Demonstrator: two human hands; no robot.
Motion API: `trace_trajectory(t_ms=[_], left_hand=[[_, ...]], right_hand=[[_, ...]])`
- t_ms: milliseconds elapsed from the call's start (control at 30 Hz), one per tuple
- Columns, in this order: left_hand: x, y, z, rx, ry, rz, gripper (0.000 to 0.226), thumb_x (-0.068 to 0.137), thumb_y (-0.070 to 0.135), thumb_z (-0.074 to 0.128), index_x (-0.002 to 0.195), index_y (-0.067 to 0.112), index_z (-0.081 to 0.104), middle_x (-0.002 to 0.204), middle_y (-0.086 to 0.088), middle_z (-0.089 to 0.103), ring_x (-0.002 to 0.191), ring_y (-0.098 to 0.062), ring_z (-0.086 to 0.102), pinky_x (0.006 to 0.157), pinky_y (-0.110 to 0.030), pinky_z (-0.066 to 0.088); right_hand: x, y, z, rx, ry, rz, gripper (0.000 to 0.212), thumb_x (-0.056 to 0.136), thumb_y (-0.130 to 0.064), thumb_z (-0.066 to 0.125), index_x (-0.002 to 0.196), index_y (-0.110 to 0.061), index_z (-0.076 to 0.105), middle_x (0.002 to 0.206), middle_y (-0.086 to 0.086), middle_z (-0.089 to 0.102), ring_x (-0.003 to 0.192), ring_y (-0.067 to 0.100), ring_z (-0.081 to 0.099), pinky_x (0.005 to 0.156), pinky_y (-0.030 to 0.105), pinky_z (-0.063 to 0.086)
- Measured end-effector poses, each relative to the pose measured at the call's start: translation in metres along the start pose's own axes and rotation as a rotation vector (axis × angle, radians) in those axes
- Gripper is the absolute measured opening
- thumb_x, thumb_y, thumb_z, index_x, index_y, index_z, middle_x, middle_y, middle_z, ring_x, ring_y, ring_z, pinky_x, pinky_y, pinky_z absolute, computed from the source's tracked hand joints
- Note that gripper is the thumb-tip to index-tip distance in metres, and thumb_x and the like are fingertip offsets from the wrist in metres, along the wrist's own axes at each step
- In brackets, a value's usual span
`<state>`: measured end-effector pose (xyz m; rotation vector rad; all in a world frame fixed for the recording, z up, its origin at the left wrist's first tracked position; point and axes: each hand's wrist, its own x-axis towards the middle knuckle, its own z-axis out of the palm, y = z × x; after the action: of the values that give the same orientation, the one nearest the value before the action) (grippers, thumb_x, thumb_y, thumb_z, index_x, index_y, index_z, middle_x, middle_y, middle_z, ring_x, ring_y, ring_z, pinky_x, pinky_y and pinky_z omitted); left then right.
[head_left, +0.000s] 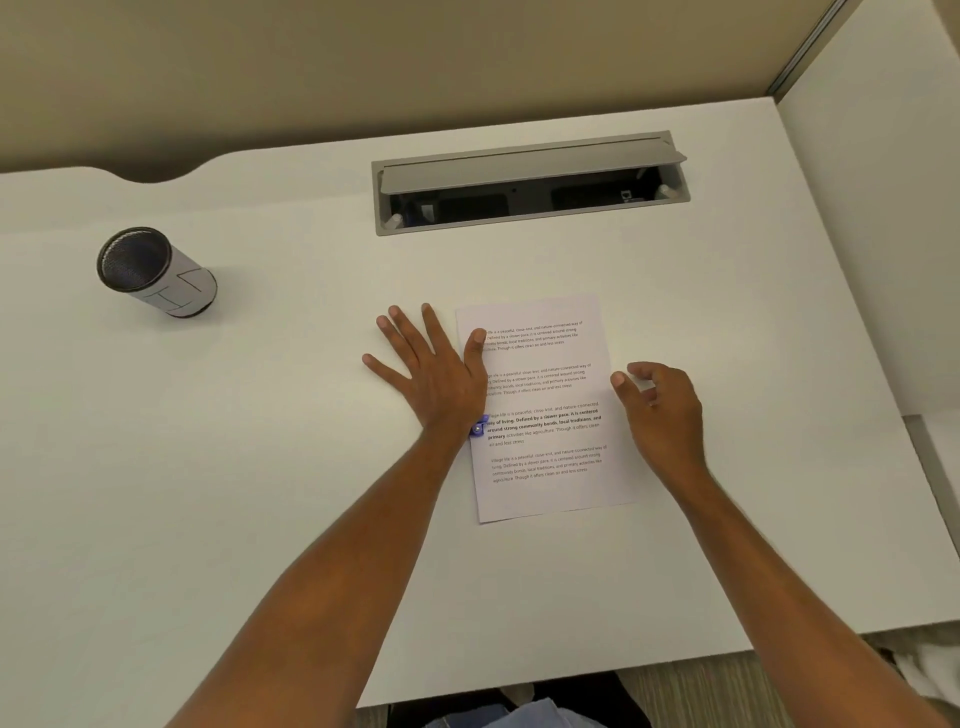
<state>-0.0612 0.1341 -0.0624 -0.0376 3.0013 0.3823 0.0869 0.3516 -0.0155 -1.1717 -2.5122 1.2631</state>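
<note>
A printed sheet of paper (545, 410) with several text paragraphs lies flat on the white desk (260, 467). My left hand (434, 371) lies flat with fingers spread at the sheet's left edge, its thumb on the paper. A small blue object (479, 427), partly hidden under my left wrist, sits at that same edge. My right hand (660, 405) hovers at the sheet's right edge with fingers loosely curled, holding nothing I can see.
A mesh pen holder (156, 273) wrapped in white paper stands at the far left. A grey cable tray (530, 182) with its lid raised is set into the desk behind the sheet. A white partition (872, 234) rises on the right.
</note>
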Motion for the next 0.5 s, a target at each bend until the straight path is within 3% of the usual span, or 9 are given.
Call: trace_trajectory(t_ms=[167,300,500], left_hand=[[0.000,0.012,-0.021,-0.007,-0.038,0.020,0.093,0.108,0.076,0.023,0.176,0.014,0.012,0.185,-0.022,-0.003,0.171,-0.041,-0.010,0.129,-0.078,-0.005],[-0.001,0.009,-0.018,0.004,-0.110,-0.022,0.096,0.107,0.076,0.025,0.176,0.011,0.009,0.185,-0.020,-0.002,0.171,-0.039,-0.012,0.131,-0.076,-0.007],[-0.007,0.013,-0.031,-0.101,-0.127,-0.027,0.094,0.109,0.074,0.027,0.174,0.007,0.019,0.185,-0.019,0.006,0.172,-0.037,-0.010,0.131,-0.074,-0.007]], right_hand=[[-0.004,-0.008,-0.009,-0.004,0.003,-0.017,0.033,0.102,-0.041,0.072,0.129,-0.022,0.071,0.133,-0.001,0.067,0.099,0.017,0.065,0.098,0.042,0.055],[-0.010,-0.007,-0.004,-0.040,-0.039,-0.023,0.034,0.102,-0.039,0.073,0.130,-0.021,0.071,0.135,0.001,0.067,0.113,0.024,0.067,0.097,0.040,0.055],[-0.020,-0.014,-0.013,-0.038,-0.044,-0.015,0.036,0.102,-0.039,0.073,0.133,-0.020,0.070,0.139,0.002,0.066,0.114,0.022,0.068,0.100,0.042,0.056]])
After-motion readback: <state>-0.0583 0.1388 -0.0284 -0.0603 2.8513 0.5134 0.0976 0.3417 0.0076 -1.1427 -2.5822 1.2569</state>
